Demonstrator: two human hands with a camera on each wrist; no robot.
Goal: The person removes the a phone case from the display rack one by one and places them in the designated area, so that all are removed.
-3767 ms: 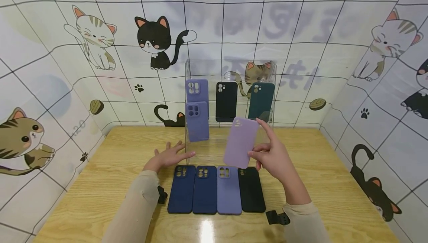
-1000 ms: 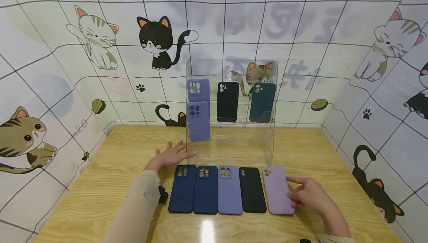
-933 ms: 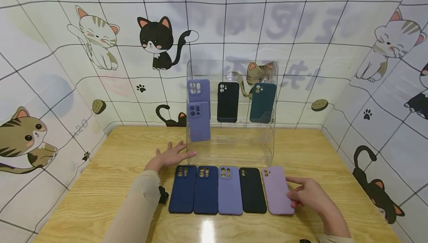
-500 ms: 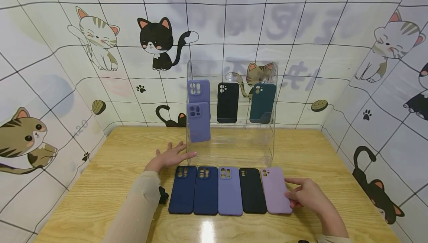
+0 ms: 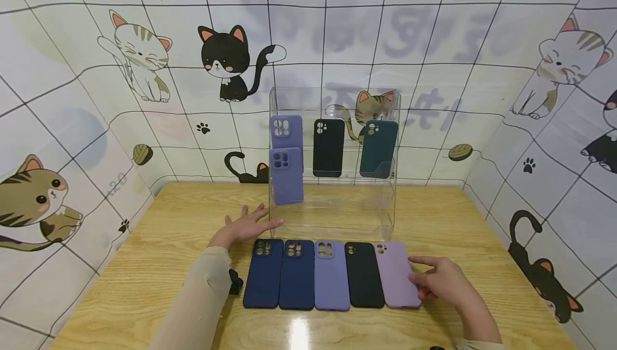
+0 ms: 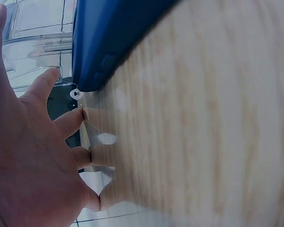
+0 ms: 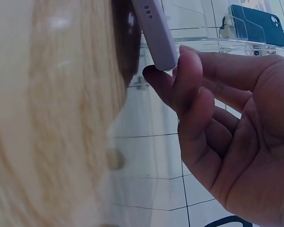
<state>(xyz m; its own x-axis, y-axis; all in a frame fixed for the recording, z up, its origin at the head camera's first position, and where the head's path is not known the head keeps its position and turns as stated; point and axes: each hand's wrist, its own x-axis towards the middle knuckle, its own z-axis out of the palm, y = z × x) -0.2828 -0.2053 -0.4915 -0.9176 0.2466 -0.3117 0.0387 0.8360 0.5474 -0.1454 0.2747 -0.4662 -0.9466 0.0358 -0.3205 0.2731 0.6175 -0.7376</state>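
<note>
A row of phone cases lies flat on the table: two navy cases [image 5: 263,280] [image 5: 296,281], a periwinkle case [image 5: 331,283], a black case [image 5: 365,280] and a lilac case [image 5: 397,280] at the right end. My right hand [image 5: 445,280] touches the lilac case's right edge with index finger and thumb, its other fingers bent beneath. In the right wrist view the lilac case's end [image 7: 156,40] meets the fingertips. My left hand [image 5: 243,229] rests spread on the table, thumb and fingertips at the lower left side of a clear acrylic stand [image 5: 332,227].
The tiered stand holds two periwinkle cases [image 5: 288,179] at left, a black case [image 5: 329,149] and a dark teal case [image 5: 379,149]. Behind it rises a wall covering with cat drawings [image 5: 224,61]. Bare wood [image 5: 482,243] shows at the table's right.
The lilac case was held up before the stand, then laid at the row's right end. Over the last second my right hand slid it slightly left against the black case. My left hand stayed put.
</note>
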